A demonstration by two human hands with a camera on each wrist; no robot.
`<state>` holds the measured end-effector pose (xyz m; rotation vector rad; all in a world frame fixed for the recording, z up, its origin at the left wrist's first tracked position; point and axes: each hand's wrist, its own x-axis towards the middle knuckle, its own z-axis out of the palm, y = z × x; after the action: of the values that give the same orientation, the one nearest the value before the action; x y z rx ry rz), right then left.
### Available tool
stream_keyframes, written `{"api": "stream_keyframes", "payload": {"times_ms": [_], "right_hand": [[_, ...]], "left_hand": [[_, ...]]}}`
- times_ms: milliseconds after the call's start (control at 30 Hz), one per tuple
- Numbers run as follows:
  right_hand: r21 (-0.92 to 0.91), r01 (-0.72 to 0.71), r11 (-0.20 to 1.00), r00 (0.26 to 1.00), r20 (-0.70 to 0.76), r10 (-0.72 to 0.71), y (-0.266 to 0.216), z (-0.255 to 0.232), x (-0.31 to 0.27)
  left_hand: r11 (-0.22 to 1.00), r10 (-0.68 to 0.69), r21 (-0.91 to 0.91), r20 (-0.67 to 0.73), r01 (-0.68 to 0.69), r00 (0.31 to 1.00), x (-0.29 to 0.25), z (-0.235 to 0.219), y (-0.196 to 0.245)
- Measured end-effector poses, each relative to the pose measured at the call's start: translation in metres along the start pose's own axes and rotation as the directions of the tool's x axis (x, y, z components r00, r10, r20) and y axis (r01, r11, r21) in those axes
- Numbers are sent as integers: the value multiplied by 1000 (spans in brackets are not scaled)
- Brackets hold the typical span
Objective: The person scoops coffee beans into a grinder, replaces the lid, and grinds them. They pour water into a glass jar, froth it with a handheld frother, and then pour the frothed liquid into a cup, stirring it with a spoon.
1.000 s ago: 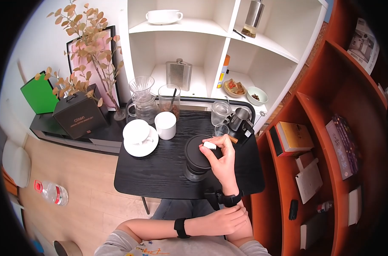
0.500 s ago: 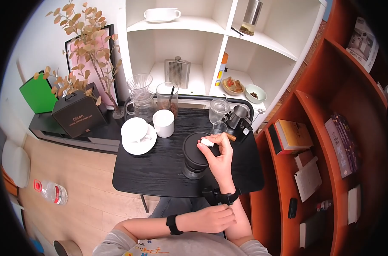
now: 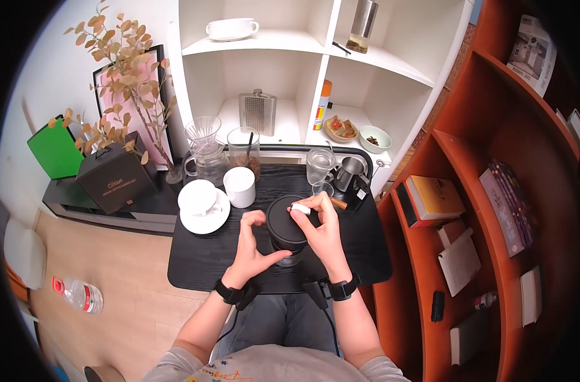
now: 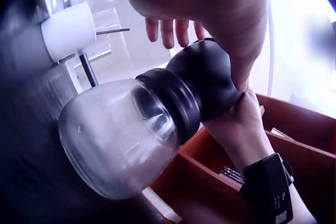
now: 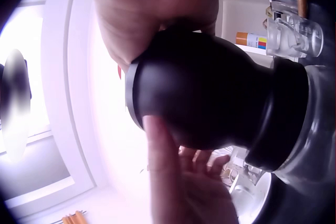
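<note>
A black-topped grinder (image 3: 286, 219) with a clear glass base (image 4: 121, 134) stands on the black table (image 3: 200, 258). My right hand (image 3: 323, 235) is over its right side, thumb and fingers pinching a small white piece (image 3: 300, 208) above the lid. On the grinder's left, my left hand (image 3: 248, 251) is held around the black body (image 5: 194, 87), thumb extended and fingers loosely bent. Whether it touches the body cannot be told. In the left wrist view, the left hand (image 4: 205, 3) arches over the black top (image 4: 202, 74).
A white cup on a saucer (image 3: 216, 219), a white mug (image 3: 240, 188), a glass dripper (image 3: 202, 130) and a glass with a dark stick (image 3: 243, 153) stand at left. Behind right are a glass pitcher (image 3: 320, 167), a metal jug (image 3: 349, 173) and a wooden-handled item (image 3: 339, 204).
My left hand has left the right forearm and moved forward to the grinder's left side. My right hand still pinches the white piece. The head view has shifted slightly.
</note>
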<state>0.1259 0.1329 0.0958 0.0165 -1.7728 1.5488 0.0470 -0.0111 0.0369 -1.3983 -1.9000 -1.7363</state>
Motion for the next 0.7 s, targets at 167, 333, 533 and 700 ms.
{"api": "stream_keyframes", "payload": {"times_ms": [167, 333, 533, 700], "right_hand": [[3, -83, 997, 992, 100, 82, -6, -4, 2], [-78, -33, 996, 999, 35, 36, -7, 0, -1], [-551, 94, 829, 959, -175, -224, -19, 23, -9], [-619, 61, 783, 968, -154, -198, -23, 20, -12]], "left_hand": [[931, -181, -288, 176, 226, 968, 13, 11, 0], [861, -302, -309, 331, 405, 894, 4, 26, -21], [858, -334, -321, 244, 401, 910, -2, 33, -23], [845, -329, -334, 292, 418, 898, 0, 31, -27]]}}
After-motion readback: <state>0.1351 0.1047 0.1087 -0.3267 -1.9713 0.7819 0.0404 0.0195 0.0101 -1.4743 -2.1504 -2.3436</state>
